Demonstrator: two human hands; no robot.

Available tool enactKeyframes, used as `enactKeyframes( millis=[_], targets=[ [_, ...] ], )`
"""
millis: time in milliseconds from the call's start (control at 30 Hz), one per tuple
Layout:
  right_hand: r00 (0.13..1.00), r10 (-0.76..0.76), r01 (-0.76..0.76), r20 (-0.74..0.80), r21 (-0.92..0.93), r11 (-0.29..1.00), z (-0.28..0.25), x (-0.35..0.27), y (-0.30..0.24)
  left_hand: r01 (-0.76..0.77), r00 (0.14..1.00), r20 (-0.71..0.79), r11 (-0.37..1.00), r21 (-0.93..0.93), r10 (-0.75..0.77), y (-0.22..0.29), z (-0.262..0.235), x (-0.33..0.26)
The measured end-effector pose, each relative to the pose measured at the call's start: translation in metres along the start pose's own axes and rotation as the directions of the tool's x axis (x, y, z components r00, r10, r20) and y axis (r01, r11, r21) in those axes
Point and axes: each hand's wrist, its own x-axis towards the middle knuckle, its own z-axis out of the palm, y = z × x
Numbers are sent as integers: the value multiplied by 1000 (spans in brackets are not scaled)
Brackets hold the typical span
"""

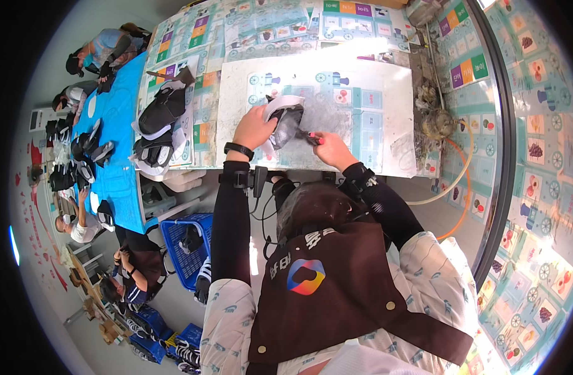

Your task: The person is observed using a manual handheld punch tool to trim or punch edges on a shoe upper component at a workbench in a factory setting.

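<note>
Shoe: dark grey-black, slightly shiny, white curved flap along the top, held at the white board. Left to right: left hand clamped on shoe's left side; shoe between hands; right hand gripping red-and-dark tool, contact with shoe unclear.

Worker's clothing, seen from above. Apron: dark brown, with white lettering, a rounded emblem in red, orange, yellow and blue, and two brass-coloured studs. Shirt: white, with a small repeated blue-grey print. Sleeves: black, close-fitting, covering both forearms. Left wrist: black band and, over the sleeve, a black strap with a box and thin cable. Right wrist: black strapped unit. Hands: bare.
</note>
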Motion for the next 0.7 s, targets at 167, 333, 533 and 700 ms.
enactKeyframes(
  millis=[167, 333, 533, 700],
  targets=[
    [996, 81, -83, -26, -117, 990, -12, 2, -14, 47, 997, 68, 999, 26, -49, 19, -9, 19],
    [998, 9, -22, -58, -212, 977, -9, -4, -11, 58, 997, 35, 993, 101, -62, 26, -2, 20],
    [999, 46, -50, -22, -217, 975, -5, -8, -3, 41, 998, 36, 996, 79, -44, 25, 1, 20],
    [990, 82, -75, 111, -69, 995, -4, 2, 11, -13, 1000, 13, 999, 38, 13, 27, 3, 29]
  ],
)
